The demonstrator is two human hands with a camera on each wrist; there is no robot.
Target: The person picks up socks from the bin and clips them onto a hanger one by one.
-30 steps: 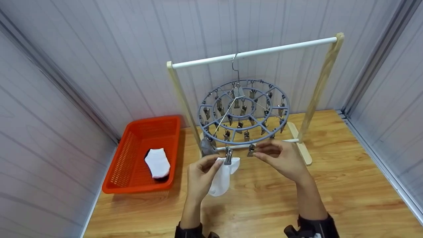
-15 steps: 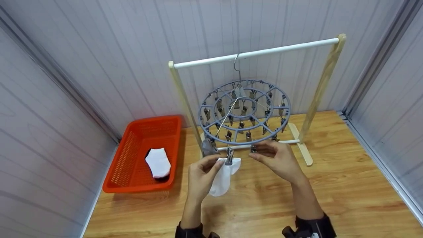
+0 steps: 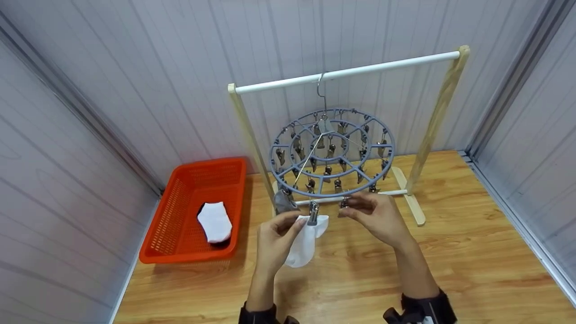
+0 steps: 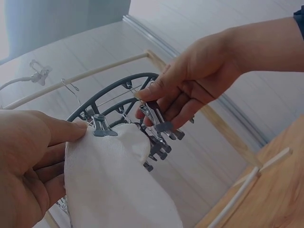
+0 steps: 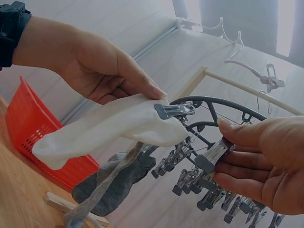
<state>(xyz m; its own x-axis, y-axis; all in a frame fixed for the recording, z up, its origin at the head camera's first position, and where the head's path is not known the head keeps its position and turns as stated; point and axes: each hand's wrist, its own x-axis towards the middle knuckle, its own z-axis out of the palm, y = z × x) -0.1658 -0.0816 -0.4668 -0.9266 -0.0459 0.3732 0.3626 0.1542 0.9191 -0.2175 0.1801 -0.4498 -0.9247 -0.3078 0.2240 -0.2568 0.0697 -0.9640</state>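
Note:
A white sock (image 3: pixel 302 245) hangs by its cuff from a metal clip (image 3: pixel 313 213) at the front of a round grey drying hanger (image 3: pixel 326 195). My left hand (image 3: pixel 276 240) pinches the sock's cuff just left of that clip. To the right, my right hand (image 3: pixel 380 218) holds another metal clip (image 5: pixel 216 153) between thumb and fingers; nothing shows in that clip's jaws. A grey sock (image 3: pixel 284 201) hangs from the hanger left of the white one, seen more fully in the right wrist view beneath the white sock.
The hanger hooks over the white bar (image 3: pixel 382 65) of a wooden stand (image 3: pixel 438 117), with several clips dangling from its rings. At left on the wooden table (image 3: pixel 477 252) sits an orange basket (image 3: pixel 155 243) holding a white sock (image 3: pixel 215 222) over something dark. Panelled walls enclose the table.
The right hand has shifted slightly left and its fingers have closed further round the clip. The left hand stays at the white sock's cuff, almost unmoved.

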